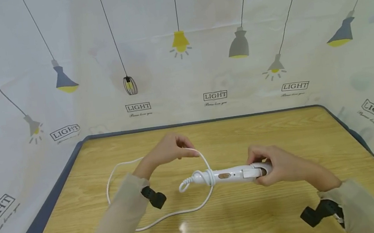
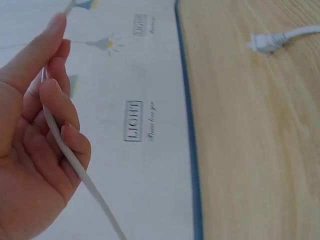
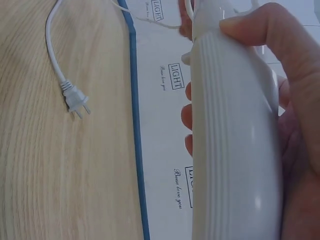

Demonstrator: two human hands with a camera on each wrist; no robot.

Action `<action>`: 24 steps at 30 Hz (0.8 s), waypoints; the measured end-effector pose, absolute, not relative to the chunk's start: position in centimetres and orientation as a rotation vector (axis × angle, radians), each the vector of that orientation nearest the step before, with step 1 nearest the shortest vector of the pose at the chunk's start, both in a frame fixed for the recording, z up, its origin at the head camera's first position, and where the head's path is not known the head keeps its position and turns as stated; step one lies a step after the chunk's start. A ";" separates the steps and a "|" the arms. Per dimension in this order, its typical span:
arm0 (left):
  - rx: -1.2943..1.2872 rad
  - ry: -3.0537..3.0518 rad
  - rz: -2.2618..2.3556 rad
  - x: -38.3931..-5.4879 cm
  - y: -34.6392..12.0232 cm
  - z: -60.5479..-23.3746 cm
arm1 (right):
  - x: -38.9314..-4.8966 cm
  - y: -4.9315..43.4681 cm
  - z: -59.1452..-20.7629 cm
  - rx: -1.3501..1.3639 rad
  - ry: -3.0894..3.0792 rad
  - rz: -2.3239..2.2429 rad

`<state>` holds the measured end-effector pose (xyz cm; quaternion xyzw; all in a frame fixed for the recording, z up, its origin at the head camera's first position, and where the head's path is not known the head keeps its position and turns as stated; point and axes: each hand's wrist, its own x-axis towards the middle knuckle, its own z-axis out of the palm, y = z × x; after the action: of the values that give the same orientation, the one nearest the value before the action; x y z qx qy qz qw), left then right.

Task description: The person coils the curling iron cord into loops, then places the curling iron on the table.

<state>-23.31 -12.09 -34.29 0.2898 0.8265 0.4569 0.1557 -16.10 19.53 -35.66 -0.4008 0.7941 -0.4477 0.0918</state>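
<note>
Lower right, the right hand (image 1: 275, 163) gripped a white appliance (image 1: 238, 174), seemingly rigid, best held mid-body; near centre, the left hand (image 1: 167, 149) pinched its seemingly pliable cord (image 1: 178, 213).

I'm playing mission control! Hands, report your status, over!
Left hand pinching white cord. Right hand gripping white appliance. Cord looped round appliance. Plug on table, away from hands.

Left hand (image 1: 168, 149) pinches white cord (image 1: 175, 213) | right hand (image 1: 280, 163) grips right end of white appliance (image 1: 236, 173) | cord wraps around appliance's left part, loops leftward | wooden tabletop (image 1: 256, 209) beneath | lamp-printed backdrop (image 1: 149, 46) behind
</note>
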 end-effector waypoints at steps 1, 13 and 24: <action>0.835 2.383 1.317 -23.1 -12.1 -33.9 | -16.2 19.4 -35.8 -1.191 2.371 -1.316; 0.928 2.486 1.399 -19.0 -11.1 -30.2 | -16.7 18.9 -36.6 -1.055 2.437 -1.336; 0.907 2.529 1.460 -16.5 -10.0 -29.6 | -16.7 18.7 -36.5 -0.981 2.531 -1.330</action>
<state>-16.55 -10.02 -29.57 0.2965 0.8264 0.4769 0.0418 -16.72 18.66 -36.53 -0.3239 0.8359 -0.4392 0.0592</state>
